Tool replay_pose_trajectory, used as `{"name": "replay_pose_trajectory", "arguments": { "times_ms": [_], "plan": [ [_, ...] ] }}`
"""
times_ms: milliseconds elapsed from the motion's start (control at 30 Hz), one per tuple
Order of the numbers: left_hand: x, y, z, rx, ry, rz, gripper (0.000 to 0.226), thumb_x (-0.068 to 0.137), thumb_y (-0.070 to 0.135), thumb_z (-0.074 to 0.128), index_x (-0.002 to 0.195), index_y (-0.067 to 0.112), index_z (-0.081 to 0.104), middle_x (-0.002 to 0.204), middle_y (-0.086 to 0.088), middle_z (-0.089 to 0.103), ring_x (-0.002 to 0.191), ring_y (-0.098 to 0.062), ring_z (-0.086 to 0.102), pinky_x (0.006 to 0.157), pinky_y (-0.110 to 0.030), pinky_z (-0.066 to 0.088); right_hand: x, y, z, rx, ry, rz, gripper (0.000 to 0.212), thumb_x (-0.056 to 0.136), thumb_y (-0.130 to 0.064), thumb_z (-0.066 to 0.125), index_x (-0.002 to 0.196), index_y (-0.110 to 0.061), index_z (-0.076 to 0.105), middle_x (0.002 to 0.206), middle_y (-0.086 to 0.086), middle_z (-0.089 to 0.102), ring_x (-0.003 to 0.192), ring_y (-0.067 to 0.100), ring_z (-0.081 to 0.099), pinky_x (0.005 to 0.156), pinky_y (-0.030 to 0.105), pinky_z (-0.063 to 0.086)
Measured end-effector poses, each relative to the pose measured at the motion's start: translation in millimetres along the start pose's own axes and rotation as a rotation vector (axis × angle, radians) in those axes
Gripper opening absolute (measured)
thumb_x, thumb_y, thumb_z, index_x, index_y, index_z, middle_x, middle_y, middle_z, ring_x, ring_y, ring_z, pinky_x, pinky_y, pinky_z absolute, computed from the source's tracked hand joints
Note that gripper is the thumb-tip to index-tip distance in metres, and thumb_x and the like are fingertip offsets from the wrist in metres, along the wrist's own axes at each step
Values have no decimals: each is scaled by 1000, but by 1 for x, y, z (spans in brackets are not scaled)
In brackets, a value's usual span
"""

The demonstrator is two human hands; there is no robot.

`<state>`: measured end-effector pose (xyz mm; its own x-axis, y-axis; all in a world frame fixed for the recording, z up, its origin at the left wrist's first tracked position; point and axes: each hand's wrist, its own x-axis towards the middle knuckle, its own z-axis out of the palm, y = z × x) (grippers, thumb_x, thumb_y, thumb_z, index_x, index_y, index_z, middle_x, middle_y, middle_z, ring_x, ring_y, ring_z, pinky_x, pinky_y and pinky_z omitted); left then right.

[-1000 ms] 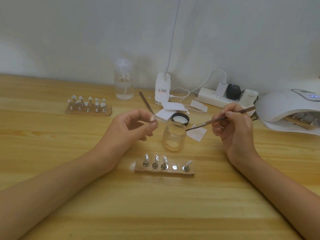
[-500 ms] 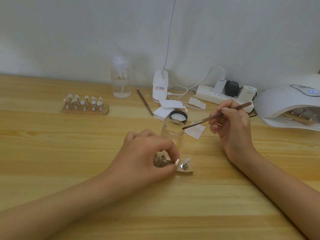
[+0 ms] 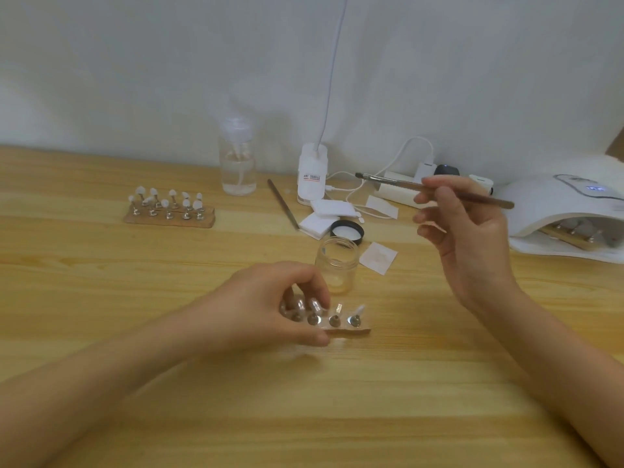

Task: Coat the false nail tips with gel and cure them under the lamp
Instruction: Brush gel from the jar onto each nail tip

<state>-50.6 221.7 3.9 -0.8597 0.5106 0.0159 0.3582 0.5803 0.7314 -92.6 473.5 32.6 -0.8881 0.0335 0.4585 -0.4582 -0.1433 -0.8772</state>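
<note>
While the left hand (image 3: 270, 305) curls round the left end of the wooden strip (image 3: 351, 331) at the table's near middle, thumb on its front edge, the right hand (image 3: 472, 238) pinches the brush (image 3: 405, 184), raised clear of the open jar (image 3: 336, 265). The nail tips (image 3: 359, 309) on it look light, thin and easily knocked, so the strip's ends seem the safer hold. The red label on the white clip base (image 3: 312, 177) is too blurred to read

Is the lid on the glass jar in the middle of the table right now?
No, the glass jar stands open, and its black lid lies behind it with the white inside facing up.
</note>
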Motion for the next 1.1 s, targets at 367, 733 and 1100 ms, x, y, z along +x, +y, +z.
{"name": "replay_pose_trajectory", "arguments": {
  "times_ms": [367,733,1100],
  "plan": [
    [-4,-11,-8,38,4,45,24,75,29,81,90,40,65,97,28,57,76,1,57,66,-13,45,-69,-17,-8,-1002,-473,-319,28,101,-46,43,113,-35,65,90,-20,61,72,1,61,61,21,50],
    [-4,-13,2,31,42,119,25,76,30,80,95,38,66,96,29,56,78,-2,56,67,-11,42,-74,-1,-1,-1017,-518,-185,5,84,-40,69,86,-37,64,84,-13,55,71,9,57,59,22,44],
    [2,-10,-19,-397,127,163,24,76,49,67,97,38,67,99,12,71,86,-3,63,75,-20,51,-36,-26,31,-889,-583,-362,3,86,-27,72,87,-25,71,78,-12,51,70,7,53,65,10,37]
  ]
}}
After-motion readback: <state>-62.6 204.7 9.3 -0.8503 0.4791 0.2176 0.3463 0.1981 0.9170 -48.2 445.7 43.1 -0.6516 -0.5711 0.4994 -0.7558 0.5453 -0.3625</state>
